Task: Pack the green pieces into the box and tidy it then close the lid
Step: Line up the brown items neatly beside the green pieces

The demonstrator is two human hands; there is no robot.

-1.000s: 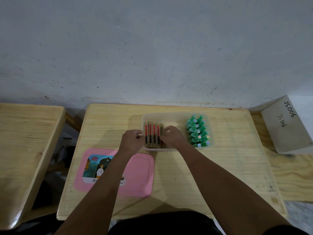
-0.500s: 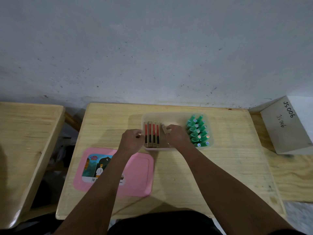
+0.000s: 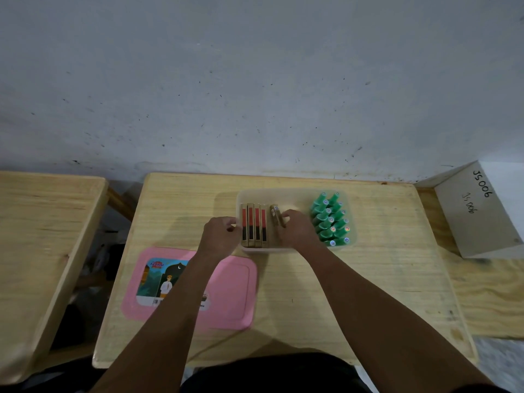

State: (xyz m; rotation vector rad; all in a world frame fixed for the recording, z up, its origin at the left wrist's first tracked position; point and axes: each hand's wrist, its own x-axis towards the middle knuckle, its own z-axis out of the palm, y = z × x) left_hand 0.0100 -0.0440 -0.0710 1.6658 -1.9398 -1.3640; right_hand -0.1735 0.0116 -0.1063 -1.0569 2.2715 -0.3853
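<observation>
A translucent plastic box (image 3: 295, 192) sits at the back middle of the wooden table. Several green pieces (image 3: 330, 219) are stacked in rows at its right end. Several tan packs with red and black faces (image 3: 253, 225) stand in a row at its left end. My right hand (image 3: 297, 229) is inside the box and grips one more tan pack (image 3: 275, 214), held a little apart from the row. My left hand (image 3: 221, 235) is curled against the box's left outer wall. The pink lid (image 3: 232, 290) lies flat on the table, near left, partly under my left forearm.
A grey cardboard box marked JS006 (image 3: 482, 211) stands at the right on a neighbouring wooden surface. Another wooden table (image 3: 42, 236) is at the left across a gap. A pale wall rises right behind the table.
My right hand has pulled the rightmost tan pack away from the row, to the right. My left hand has stayed at the box's left wall.
</observation>
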